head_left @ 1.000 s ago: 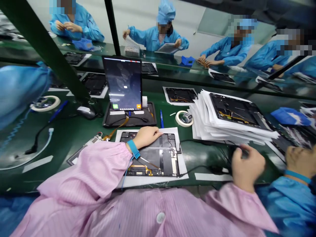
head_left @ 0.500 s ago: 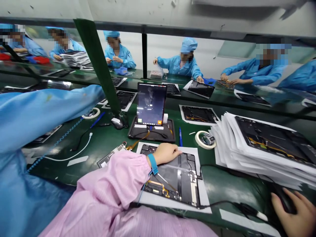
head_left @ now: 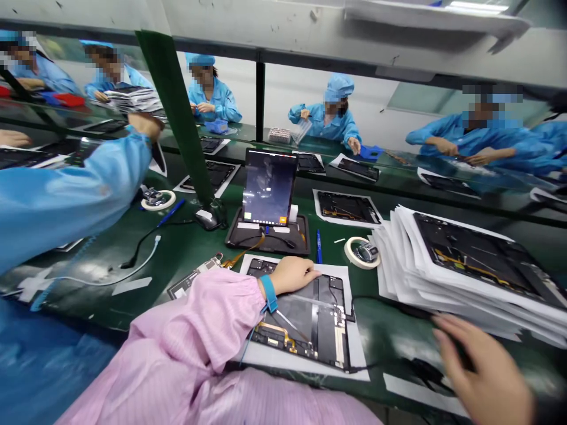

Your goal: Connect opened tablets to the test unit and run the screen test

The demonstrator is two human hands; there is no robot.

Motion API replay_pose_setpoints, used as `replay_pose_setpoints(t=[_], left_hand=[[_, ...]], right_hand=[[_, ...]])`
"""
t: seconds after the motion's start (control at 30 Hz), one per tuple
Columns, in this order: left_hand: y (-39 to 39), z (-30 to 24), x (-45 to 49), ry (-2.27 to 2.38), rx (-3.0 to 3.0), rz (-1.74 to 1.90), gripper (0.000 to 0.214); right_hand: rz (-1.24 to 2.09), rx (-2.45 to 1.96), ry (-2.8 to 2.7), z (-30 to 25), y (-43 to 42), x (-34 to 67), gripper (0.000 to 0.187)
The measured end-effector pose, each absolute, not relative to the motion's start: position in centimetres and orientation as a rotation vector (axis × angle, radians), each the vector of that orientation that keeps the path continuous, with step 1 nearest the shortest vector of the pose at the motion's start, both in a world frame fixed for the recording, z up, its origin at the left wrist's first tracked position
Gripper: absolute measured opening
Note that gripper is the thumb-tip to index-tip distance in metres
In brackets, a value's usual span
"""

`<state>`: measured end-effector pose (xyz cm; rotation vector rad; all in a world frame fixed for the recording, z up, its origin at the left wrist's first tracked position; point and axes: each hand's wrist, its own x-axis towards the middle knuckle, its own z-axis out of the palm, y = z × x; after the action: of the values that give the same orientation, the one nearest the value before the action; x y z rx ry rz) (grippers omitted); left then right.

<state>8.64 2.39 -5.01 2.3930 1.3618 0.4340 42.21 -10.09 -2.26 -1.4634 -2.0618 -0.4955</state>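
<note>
L hand (head_left: pixel 290 275): on upper part of tablet shell (head_left: pixel 325 295), fingers curled; can't tell if pinching anything. Blue wrist strap (head_left: pixel 269 293) on.
R hand (head_left: pixel 487 366): lower R of frame, blurred, thumb & fingers apart w/ dark obj. (head_left: pixel 463 354) btwn; grip unclear.
Tablet shell: lower ctr, flat on white paper (head_left: pixel 358 357), innards exposed.
Lit screen (head_left: pixel 270 189): mid-frame, propped up at black tray (head_left: pixel 231 235).
Blue pen (head_left: pixel 319 245), tape roll (head_left: pixel 349 254): R of ctr.
Paper stack (head_left: pixel 407 277): R side, another shell (head_left: pixel 482 254) on top.
Co-workers: blue gowns, top of frame; blue sleeve (head_left: pixel 88 195) at L.
</note>
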Motion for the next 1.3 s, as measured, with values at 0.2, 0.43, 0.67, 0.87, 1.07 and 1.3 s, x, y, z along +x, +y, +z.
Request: replay_pose_setpoints(t=[0.2,0.43,0.67,0.87,1.07,1.3], left_hand=[[2.2,-4.6,8.5,1.355,2.373,0.446,0.038],[2.2,-4.8,8.3,1.314,2.364,0.511,0.037],[1.8,-4.3,8.6,1.264,2.354,0.685,0.024],[3.9,0.0,4.1,1.486,2.107,1.282,0.017],[9.2,-1.1,-7.1,2.22,1.616,1.021,0.044],[10.3,-2.8,-8.8,2.114,1.828,0.867,0.03]], right_hand=[[-0.156,-1.235,-2.64,-2.0,-6.7,31.1,0.013],[0.497,-1.145,-2.764,-1.7,-4.7,33.0,0.01],[0.712,-1.298,-2.689,0.5,-3.3,35.1,0.03],[0.475,-1.688,-2.117,-0.5,4.8,26.9,0.033],[0.626,-1.551,-1.92,-1.4,9.0,23.6,0.025],[1.197,-1.055,-1.443,3.5,2.6,27.1,0.017]])
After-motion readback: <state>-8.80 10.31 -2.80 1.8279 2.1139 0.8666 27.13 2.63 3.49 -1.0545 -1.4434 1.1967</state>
